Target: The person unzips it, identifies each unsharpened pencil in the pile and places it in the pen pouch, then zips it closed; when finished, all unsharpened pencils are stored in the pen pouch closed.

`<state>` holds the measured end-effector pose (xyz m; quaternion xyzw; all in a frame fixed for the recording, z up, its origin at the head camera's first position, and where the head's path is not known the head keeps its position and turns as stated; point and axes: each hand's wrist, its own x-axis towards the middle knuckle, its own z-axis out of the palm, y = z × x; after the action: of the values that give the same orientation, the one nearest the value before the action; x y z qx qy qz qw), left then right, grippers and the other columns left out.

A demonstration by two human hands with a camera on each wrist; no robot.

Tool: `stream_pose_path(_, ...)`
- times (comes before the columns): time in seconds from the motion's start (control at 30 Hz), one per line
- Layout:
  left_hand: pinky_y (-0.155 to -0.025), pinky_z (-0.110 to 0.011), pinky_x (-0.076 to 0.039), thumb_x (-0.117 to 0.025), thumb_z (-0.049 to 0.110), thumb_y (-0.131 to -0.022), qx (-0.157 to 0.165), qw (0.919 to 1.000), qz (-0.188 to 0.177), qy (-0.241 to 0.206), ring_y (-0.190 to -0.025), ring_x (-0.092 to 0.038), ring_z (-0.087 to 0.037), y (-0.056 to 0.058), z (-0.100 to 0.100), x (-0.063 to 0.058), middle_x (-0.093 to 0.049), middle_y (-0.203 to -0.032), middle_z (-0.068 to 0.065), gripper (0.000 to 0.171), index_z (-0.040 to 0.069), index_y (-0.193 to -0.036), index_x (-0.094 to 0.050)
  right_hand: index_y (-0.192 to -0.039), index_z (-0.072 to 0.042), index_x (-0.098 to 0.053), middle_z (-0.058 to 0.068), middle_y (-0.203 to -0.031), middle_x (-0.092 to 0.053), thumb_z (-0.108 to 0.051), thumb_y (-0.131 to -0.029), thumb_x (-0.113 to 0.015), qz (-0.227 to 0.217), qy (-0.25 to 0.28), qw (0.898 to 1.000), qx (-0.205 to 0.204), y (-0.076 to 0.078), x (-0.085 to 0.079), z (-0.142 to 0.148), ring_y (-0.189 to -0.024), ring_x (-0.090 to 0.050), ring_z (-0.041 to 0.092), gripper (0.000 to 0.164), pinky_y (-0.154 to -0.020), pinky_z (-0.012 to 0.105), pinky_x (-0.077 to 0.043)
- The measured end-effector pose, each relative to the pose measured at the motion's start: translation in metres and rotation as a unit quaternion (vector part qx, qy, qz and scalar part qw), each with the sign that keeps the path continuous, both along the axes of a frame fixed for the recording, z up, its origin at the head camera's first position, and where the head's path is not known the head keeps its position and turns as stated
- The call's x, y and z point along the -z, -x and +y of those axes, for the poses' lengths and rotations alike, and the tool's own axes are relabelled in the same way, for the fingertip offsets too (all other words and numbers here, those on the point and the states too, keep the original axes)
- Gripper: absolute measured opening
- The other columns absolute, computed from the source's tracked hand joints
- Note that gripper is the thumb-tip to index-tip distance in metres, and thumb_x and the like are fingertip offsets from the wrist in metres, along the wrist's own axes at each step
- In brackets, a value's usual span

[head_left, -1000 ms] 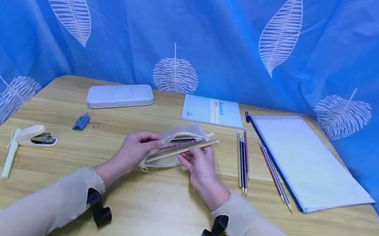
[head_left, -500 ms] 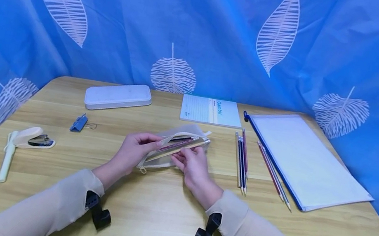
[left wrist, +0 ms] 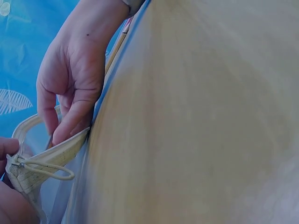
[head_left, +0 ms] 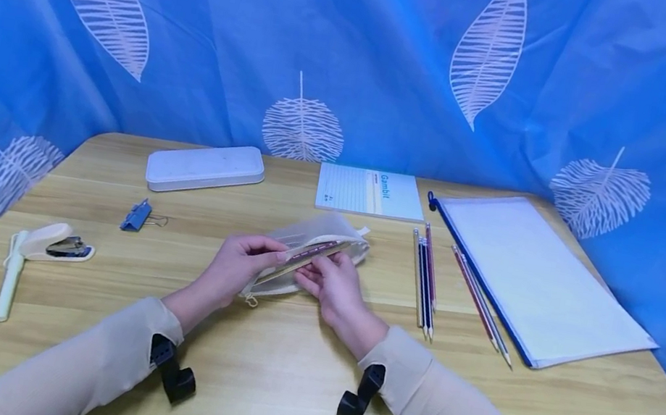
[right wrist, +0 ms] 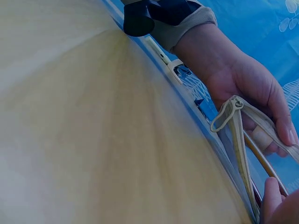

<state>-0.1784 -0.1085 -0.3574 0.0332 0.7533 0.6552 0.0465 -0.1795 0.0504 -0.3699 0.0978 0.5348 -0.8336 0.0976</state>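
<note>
A translucent beige zip pouch (head_left: pixel 325 224) is held with its mouth spread above the table. My left hand (head_left: pixel 231 264) grips the pouch at its left end, thumb over the rim, beside the cord zip pull (left wrist: pixel 49 169). My right hand (head_left: pixel 337 293) is at the mouth, thumb and fingers pinching a yellow pencil (right wrist: pixel 259 156) that lies along the opening. A dark red pencil (head_left: pixel 314 251) shows inside the pouch. In the left wrist view, the right fingertips (left wrist: pixel 58 135) dip behind the near rim, partly hidden.
Several pencils (head_left: pixel 426 274) lie right of the pouch, with more pencils (head_left: pixel 482 302) beside a blue-edged document folder (head_left: pixel 544 287). A notebook (head_left: pixel 349 188) and white pencil case (head_left: pixel 206 169) are at the back. Left are a blue binder clip (head_left: pixel 136 216), stapler (head_left: pixel 52 243) and pale green stick (head_left: pixel 11 278).
My right hand has moved left and slightly up, and the yellow pencil has slid down into the pouch. Its end no longer juts past the right corner. The left hand keeps its grip.
</note>
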Motion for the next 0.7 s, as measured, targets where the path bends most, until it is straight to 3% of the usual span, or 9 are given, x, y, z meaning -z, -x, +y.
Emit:
stream_pose_path(0.2,-0.072,-0.022,-0.047,-0.066,0.005,-0.082,0.008,0.9999,-0.006,-0.001,-0.086,-0.055,-0.011,-0.001,0.002,-0.003,-0.067,-0.098,-0.007,0.025,-0.005,-0.106,-0.065,-0.124,0.012,-0.037,0.01,-0.084,-0.053,0.001,-0.093,-0.044,-0.005,-0.03,0.999,-0.015,0.004,0.002,0.004,-0.07,-0.058,0.015,0.034,-0.077,0.03,-0.053)
stream_pose_path(0.47,-0.068,-0.021,-0.047,-0.066,0.007,-0.083,-0.007,0.9998,-0.011,-0.011,-0.083,-0.055,-0.009,-0.001,0.0,-0.004,-0.066,-0.097,-0.004,0.026,-0.004,-0.106,-0.066,-0.131,0.01,-0.028,0.014,-0.085,-0.055,0.003,-0.09,-0.051,-0.001,-0.045,0.999,-0.019,0.0,-0.001,0.014,-0.071,-0.061,0.017,0.047,-0.076,0.031,-0.054)
stream_pose_path(0.57,-0.068,-0.02,-0.047,-0.067,0.007,-0.082,-0.009,0.9998,-0.013,-0.01,-0.082,-0.056,-0.009,-0.002,-0.001,-0.004,-0.066,-0.096,-0.003,0.027,-0.004,-0.106,-0.066,-0.128,0.01,-0.034,0.012,-0.084,-0.055,0.002,-0.09,-0.051,-0.006,-0.065,0.997,-0.038,-0.003,-0.005,0.027,-0.071,-0.06,0.016,0.042,-0.075,0.031,-0.054)
stream_pose_path(0.7,-0.067,-0.02,-0.047,-0.067,0.008,-0.082,-0.01,0.9999,-0.012,-0.006,-0.08,-0.055,-0.008,-0.003,-0.004,-0.004,-0.065,-0.093,0.001,0.027,-0.003,-0.106,-0.066,-0.115,0.008,-0.045,0.007,-0.08,-0.056,-0.001,-0.091,-0.05,-0.003,-0.116,0.989,-0.094,-0.003,-0.012,0.056,-0.069,-0.06,0.015,0.027,-0.071,0.028,-0.054)
